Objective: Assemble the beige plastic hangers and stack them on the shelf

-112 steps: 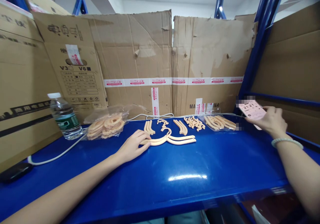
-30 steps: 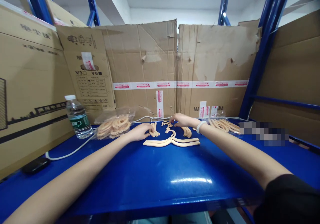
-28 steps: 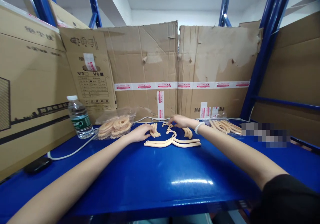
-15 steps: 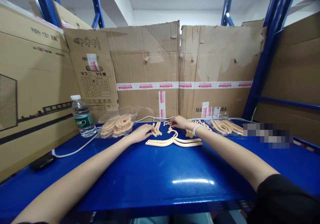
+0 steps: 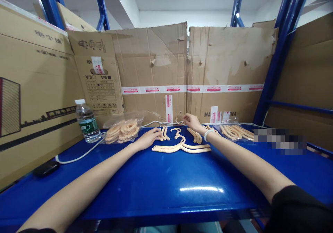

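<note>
My right hand, with a beaded bracelet on its wrist, is raised at the back of the blue surface. Its fingers pinch a beige hanger hook. Below it, more beige hooks lie between two groups of curved hanger arms. My left hand rests by the left group of hanger arms, its fingertips closed on the outermost piece. The right group of hanger arms fans out beside my right wrist. In front lie hanger shapes, a hook over paired arms.
A clear bag of beige rings and a water bottle stand left. Right is a bag of curved pieces. A white cable leads to a black device. Cardboard walls the back; blue posts frame the shelf.
My right hand has lifted and moved slightly right and back, carrying a hook up from the hooks on the surface. My left hand stays nearly in place.
</note>
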The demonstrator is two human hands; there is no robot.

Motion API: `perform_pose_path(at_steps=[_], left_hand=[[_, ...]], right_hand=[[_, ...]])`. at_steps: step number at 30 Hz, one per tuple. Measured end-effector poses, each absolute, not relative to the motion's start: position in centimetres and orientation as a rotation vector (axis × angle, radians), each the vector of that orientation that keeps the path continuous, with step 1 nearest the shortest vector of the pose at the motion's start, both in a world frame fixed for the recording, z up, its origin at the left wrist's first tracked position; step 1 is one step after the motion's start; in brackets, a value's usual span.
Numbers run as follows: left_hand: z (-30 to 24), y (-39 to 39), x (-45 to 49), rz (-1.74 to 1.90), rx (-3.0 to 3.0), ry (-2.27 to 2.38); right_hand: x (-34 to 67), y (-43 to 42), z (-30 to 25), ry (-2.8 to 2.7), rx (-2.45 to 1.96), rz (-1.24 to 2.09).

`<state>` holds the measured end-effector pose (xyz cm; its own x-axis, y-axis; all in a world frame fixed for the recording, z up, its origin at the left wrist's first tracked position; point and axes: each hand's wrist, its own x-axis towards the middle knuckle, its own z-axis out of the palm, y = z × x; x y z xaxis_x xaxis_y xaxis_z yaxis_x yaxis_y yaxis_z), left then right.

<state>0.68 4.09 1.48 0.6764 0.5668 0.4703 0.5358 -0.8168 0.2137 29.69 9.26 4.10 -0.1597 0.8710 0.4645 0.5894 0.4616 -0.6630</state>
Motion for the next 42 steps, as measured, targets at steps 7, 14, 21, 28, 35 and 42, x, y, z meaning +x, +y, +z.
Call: perform_pose_path(at_steps=[7, 14, 21, 28, 35, 42], left_hand=[[4.2, 1.4, 1.6, 1.193, 2.534, 0.989], [4.7, -2.9, 5.4, 1.309, 2.12, 0.884], [2.7, -5.2, 7.2, 1.341, 1.655, 0.839], [1.9, -6.8, 8.2, 1.351, 1.386, 0.753], [1.7, -7.2, 8.4, 1.412, 1.357, 0.731], [1.9, -7.7, 8.7, 1.425, 1.462, 0.683]], right_hand=[[29.0, 4.7, 6.0, -1.529, -1.022, 0.803], [27.9, -1.8, 5.1, -1.325, -0.85, 1.115], [27.1, -4.6, 2.3, -1.092, -0.846, 1.295], [26.7, -5.8, 1.9, -1.144, -0.79, 1.503], [26.8, -6.2, 2.7, -1.207, -0.858, 1.465], [27.2, -6.7, 3.7, -1.231, -0.838, 1.613]])
